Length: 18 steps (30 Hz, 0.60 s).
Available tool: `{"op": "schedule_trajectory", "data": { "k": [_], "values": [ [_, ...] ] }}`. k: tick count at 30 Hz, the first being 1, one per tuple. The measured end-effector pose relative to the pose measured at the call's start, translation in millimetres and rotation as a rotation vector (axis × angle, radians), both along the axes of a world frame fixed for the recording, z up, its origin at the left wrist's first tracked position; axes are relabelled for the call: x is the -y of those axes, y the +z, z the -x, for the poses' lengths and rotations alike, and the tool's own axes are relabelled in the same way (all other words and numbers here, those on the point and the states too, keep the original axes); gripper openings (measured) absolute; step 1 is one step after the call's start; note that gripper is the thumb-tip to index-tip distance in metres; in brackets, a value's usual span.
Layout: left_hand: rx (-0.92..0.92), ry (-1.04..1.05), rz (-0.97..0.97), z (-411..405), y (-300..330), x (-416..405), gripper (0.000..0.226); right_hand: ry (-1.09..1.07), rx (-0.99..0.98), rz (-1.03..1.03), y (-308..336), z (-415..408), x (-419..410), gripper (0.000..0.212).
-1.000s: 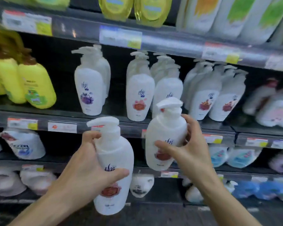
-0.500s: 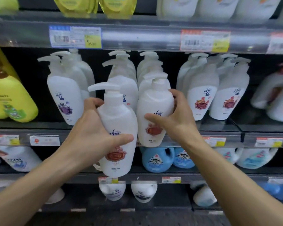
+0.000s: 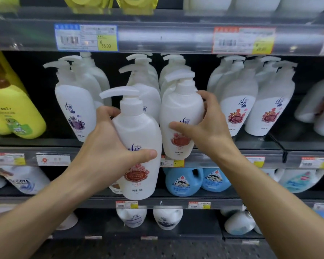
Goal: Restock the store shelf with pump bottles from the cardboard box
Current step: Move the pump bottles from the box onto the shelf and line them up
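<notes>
Two white pump bottles are in hand at the middle of the frame. The right bottle [image 3: 181,116], red flower label facing out, is held by the right hand [image 3: 208,129], thumb across the front and fingers curled round its far side; its base sits at the front edge of the shelf [image 3: 260,144], at the head of a row of like bottles. The left bottle [image 3: 137,146] is gripped round its waist by the left hand [image 3: 108,146] and hangs lower, in front of the shelf lip, its pump spout pointing to the left of the frame. Behind it stands another row [image 3: 140,85] of white pump bottles, with a purple-label row [image 3: 75,109] further left and two red-label rows [image 3: 251,101] at right. Yellow bottles [image 3: 11,113] fill the left edge and blue jugs [image 3: 196,180] sit one shelf down. The cardboard box is not in view. The step in hand looks like placing: the right bottle seems nearly seated, and next would need to be pushed back upright against its row and let go. The left bottle would then have to rise over the lip and go in front of its row, label forward.
</notes>
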<state>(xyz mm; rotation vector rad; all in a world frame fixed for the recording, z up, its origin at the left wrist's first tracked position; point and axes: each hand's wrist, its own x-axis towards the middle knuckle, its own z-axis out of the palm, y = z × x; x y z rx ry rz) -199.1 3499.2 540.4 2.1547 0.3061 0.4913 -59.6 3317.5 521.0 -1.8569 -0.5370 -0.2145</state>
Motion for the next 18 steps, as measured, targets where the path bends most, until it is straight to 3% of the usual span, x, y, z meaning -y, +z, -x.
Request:
{"op": "schedule_trajectory", "data": {
  "k": [18],
  "values": [
    [-0.017,0.012,-0.020,8.4,4.3,-3.9,0.080,0.016,0.074,-0.014,-5.0,-19.2,-1.4,0.076]
  ]
}}
